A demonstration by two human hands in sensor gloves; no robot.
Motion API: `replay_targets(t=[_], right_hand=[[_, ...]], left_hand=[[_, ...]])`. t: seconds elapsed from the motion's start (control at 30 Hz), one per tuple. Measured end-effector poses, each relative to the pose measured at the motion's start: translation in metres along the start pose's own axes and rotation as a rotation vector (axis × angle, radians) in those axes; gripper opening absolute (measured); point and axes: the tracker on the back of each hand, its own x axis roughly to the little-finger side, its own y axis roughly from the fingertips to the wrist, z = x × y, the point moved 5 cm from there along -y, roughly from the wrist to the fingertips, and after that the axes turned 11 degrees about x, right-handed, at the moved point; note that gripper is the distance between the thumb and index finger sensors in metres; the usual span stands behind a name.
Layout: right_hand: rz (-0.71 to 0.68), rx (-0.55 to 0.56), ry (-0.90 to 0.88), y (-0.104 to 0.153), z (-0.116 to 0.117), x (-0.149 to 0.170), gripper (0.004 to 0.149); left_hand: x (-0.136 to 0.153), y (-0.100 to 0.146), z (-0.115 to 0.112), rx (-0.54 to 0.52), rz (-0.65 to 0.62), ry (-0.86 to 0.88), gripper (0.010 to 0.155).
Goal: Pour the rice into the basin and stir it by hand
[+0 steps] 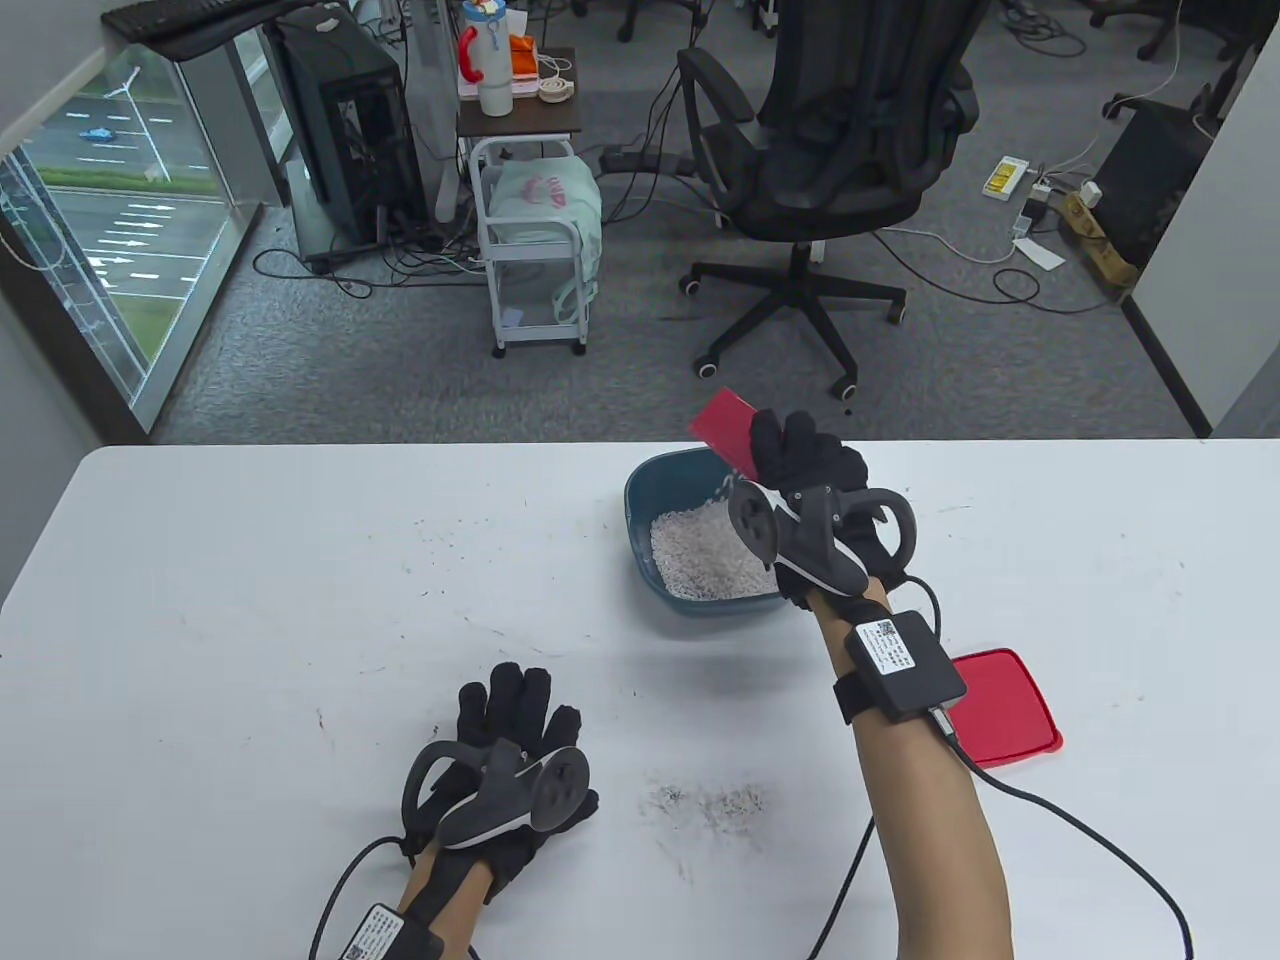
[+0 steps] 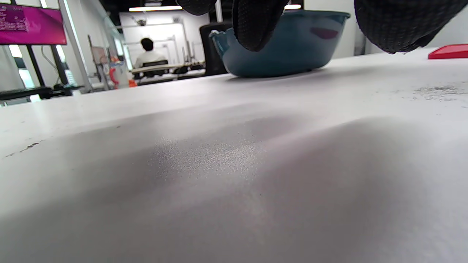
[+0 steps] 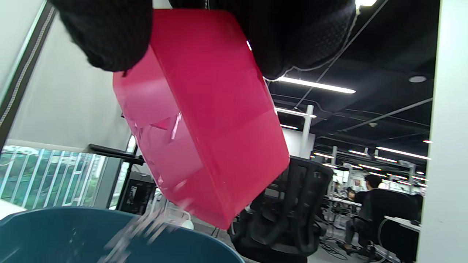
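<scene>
A blue basin (image 1: 640,500) stands on the white table, with a heap of white rice (image 1: 705,560) inside. My right hand (image 1: 800,455) grips a red box (image 1: 725,425) tipped over the basin's far rim, and grains are falling out of it. In the right wrist view the red box (image 3: 208,120) hangs from my gloved fingers (image 3: 106,33) above the basin (image 3: 91,233), with blurred rice dropping. My left hand (image 1: 515,725) lies flat on the table, nearer and to the left, holding nothing. From the left wrist the basin (image 2: 281,51) shows beyond my fingertips (image 2: 256,25).
A red lid (image 1: 1005,705) lies on the table right of my right forearm, and the lid (image 2: 451,52) shows again in the left wrist view. Dark specks (image 1: 715,805) are scattered near the front edge. A black office chair (image 1: 830,150) and a white cart (image 1: 535,250) stand beyond the table.
</scene>
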Motion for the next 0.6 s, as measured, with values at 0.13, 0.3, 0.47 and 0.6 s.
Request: replay_targets(t=[0.13, 0.3, 0.47, 0.6], right_hand=[[0.014, 0.020, -0.025, 0.008, 0.009, 0.009, 0.078], [0.057, -0.117, 0.003, 0.021, 0.041, 0.025, 0.078], [0.082, 0.012, -0.005, 0.029, 0.032, 0.029, 0.077], [0.019, 0.031, 0.090, 0.030, 0.027, 0.024, 0.079]], left_hand=[[0.000, 0.000, 0.000, 0.004, 0.000, -0.001, 0.090], [-0.001, 0.000, -0.001, 0.006, 0.000, -0.002, 0.090], [-0.001, 0.000, -0.001, 0.008, -0.001, -0.005, 0.090], [-0.002, 0.000, -0.001, 0.009, -0.001, -0.005, 0.090]])
